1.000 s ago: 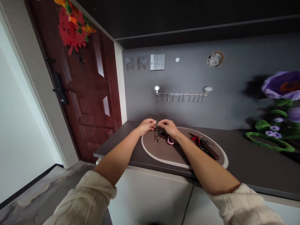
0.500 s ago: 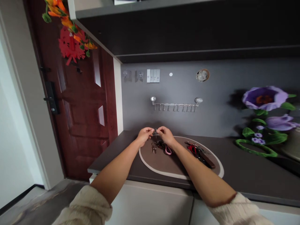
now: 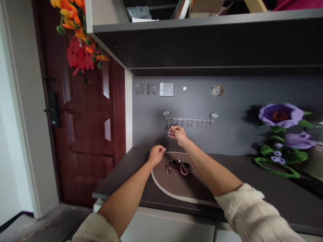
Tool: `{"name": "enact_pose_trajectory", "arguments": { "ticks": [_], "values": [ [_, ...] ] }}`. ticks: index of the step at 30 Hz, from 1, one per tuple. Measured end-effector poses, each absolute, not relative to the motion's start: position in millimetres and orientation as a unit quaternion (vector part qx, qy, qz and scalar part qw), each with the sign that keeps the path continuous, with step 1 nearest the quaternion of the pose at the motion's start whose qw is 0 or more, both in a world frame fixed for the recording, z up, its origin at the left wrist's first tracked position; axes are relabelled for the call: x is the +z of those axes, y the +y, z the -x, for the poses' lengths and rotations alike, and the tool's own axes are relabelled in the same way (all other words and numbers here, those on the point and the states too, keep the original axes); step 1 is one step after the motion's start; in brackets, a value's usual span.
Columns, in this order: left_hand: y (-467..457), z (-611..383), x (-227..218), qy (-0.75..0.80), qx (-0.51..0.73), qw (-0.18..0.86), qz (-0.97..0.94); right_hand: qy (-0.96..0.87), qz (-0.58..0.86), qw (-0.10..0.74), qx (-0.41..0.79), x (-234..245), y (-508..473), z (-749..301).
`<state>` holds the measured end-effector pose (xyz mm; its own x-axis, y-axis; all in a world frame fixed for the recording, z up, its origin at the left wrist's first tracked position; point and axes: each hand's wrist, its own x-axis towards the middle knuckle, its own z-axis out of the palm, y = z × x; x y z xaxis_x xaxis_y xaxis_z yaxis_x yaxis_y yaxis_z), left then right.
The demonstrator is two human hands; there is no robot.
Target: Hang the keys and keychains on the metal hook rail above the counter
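Note:
My right hand pinches a key on a ring between thumb and fingertips. It hangs just below the left end of a silver hook rail on the grey wall; I cannot tell if the ring touches a hook. Lower down, my left hand hovers by the far left edge of the brown oval mat, fingers curled together and nothing visible in them. On the mat lies a bunch of keys with a pink loop strap. My right forearm hides the mat's right side.
A dark shelf overhangs the counter. Purple fabric flowers stand at right by a pale pot. On the left is a dark red door with orange flowers above. Two clear hooks are stuck on the wall.
My hands have come apart. The right one has risen to the rail with the key and its ring, while the left has let go and stayed low. The view has tilted up slightly.

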<state>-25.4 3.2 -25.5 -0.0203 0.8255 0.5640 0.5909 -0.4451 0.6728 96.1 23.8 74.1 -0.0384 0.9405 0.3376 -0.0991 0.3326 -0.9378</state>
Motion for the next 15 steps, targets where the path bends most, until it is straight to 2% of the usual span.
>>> {"name": "enact_pose_trajectory", "arguments": {
  "ticks": [15],
  "values": [
    [-2,24,-20,0.533,0.452,0.054,-0.714,-0.447,0.419,0.640,0.464,86,57,-65]
  ]
}}
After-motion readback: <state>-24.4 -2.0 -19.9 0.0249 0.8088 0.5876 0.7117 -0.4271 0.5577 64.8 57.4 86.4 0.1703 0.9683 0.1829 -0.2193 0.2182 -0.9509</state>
